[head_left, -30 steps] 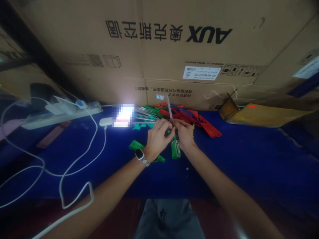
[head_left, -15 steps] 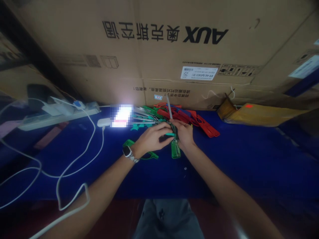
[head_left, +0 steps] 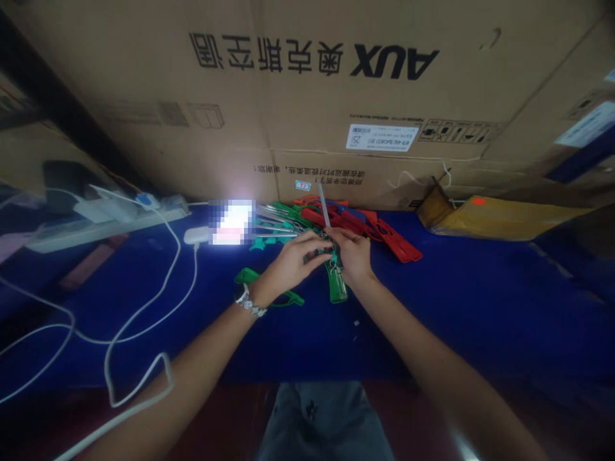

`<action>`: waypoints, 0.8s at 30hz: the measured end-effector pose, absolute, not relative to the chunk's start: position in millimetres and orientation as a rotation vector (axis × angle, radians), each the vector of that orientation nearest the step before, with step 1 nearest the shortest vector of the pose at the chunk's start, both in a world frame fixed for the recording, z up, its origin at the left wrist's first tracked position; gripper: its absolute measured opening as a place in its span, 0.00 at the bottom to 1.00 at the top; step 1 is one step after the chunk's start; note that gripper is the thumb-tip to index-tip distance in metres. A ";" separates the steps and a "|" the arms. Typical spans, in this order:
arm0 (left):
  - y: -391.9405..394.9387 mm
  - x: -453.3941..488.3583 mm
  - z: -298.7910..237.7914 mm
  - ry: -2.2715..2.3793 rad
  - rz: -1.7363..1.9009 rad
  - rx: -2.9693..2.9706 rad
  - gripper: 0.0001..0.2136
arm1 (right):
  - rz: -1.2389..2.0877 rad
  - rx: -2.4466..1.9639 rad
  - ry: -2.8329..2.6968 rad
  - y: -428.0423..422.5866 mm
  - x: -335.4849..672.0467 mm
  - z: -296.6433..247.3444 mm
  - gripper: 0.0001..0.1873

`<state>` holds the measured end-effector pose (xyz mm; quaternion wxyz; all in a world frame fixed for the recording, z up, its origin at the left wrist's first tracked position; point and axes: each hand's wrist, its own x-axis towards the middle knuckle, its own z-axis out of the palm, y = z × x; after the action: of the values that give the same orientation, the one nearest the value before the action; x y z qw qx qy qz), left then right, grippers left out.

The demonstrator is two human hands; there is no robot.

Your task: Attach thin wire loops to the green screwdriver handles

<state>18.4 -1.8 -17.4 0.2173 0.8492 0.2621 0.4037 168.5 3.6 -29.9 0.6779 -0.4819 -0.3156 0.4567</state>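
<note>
My right hand (head_left: 354, 256) is closed around a green plastic piece (head_left: 338, 288), whose lower end sticks out below the fingers and has something clear or metallic along it. A thin pale rod (head_left: 323, 203) rises from the top of this hand. My left hand (head_left: 302, 257) meets it from the left, thumb and fingers pinched at a small teal piece (head_left: 333, 258) against the green one. Fingers hide most of that contact. Under my left wrist lies another green plastic part (head_left: 247, 276) with a thin, curved section.
Behind my hands lies a pile of red plastic parts (head_left: 398, 243), with teal pieces (head_left: 264, 242) on metal rods to the left. White cables and a power strip (head_left: 110, 224) occupy the left. A yellow packet (head_left: 500, 218) lies right, and a large cardboard box (head_left: 298, 134) stands behind.
My left fingers have closed in on the green piece, and the teal piece has moved down against it. The right hand keeps its hold.
</note>
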 end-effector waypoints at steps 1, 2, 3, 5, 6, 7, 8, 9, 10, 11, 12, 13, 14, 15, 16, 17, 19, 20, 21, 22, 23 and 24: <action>-1.4 18.2 -17.4 0.739 1.121 2.322 0.07 | 1.025 -1.083 -0.710 3.8 168.2 -30.1 0.10; -1.2 18.2 -17.3 0.745 1.117 2.302 0.06 | 1.023 -1.086 -0.710 3.9 167.9 -30.1 0.10; -1.1 18.2 -17.1 0.741 1.113 2.295 0.05 | 1.020 -1.089 -0.711 4.0 167.6 -30.1 0.10; -1.2 19.1 -16.9 0.733 1.122 2.291 0.03 | 1.015 -1.091 -0.709 4.0 167.0 -30.1 0.10; -1.4 19.8 -17.2 0.736 1.138 2.286 0.03 | 1.015 -1.088 -0.706 3.8 166.9 -30.0 0.10; -1.6 20.7 -17.6 0.746 1.158 2.278 0.03 | 1.020 -1.083 -0.702 3.5 166.8 -30.1 0.10; -1.7 21.7 -18.3 0.759 1.178 2.268 0.03 | 1.027 -1.076 -0.701 3.3 166.8 -30.2 0.10; -1.9 22.5 -19.1 0.772 1.190 2.261 0.04 | 1.031 -1.068 -0.704 3.0 166.9 -30.3 0.10; -1.9 23.2 -19.9 0.782 1.192 2.260 0.04 | 1.035 -1.061 -0.708 2.8 167.0 -30.4 0.09; -1.9 23.7 -20.5 0.785 1.187 2.264 0.04 | 1.037 -1.057 -0.709 2.7 167.2 -30.6 0.09; -1.8 23.9 -20.9 0.782 1.180 2.272 0.04 | 1.039 -1.055 -0.708 2.8 167.4 -30.8 0.09; -1.7 23.8 -21.0 0.776 1.172 2.282 0.04 | 1.043 -1.058 -0.707 3.0 167.5 -31.0 0.09; -1.4 23.6 -20.8 0.769 1.164 2.292 0.04 | 1.044 -1.064 -0.706 3.3 167.7 -31.3 0.10; -0.9 23.2 -20.5 0.760 1.159 2.301 0.05 | 1.045 -1.072 -0.706 3.7 167.7 -31.6 0.10; -0.3 22.7 -19.9 0.752 1.156 2.309 0.05 | 1.044 -1.080 -0.709 4.2 167.7 -32.0 0.10; 0.4 22.2 -19.4 0.745 1.155 2.314 0.06 | 1.046 -1.086 -0.712 4.6 167.5 -32.5 0.10; 2.1 21.4 -18.6 0.737 1.163 2.323 0.07 | 1.056 -1.092 -0.716 5.3 166.7 -33.8 0.11; 2.8 21.1 -18.3 0.736 1.167 2.328 0.07 | 1.062 -1.093 -0.718 5.5 166.2 -34.6 0.11; 3.4 20.8 -18.0 0.734 1.167 2.337 0.07 | 1.070 -1.094 -0.722 5.5 165.5 -35.4 0.11; 3.8 20.6 -17.7 0.729 1.159 2.350 0.08 | 1.074 -1.095 -0.724 5.6 164.9 -36.1 0.11; 3.8 20.4 -17.3 0.720 1.144 2.369 0.08 | 1.076 -1.099 -0.727 5.5 164.4 -36.7 0.11; 3.4 20.1 -16.7 0.711 1.122 2.390 0.08 | 1.075 -1.104 -0.730 5.5 163.9 -37.0 0.10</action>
<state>20.1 3.4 -16.7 0.2020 0.8561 0.2546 0.4019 163.9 5.5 -37.0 0.6580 -0.4874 -0.3225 0.4748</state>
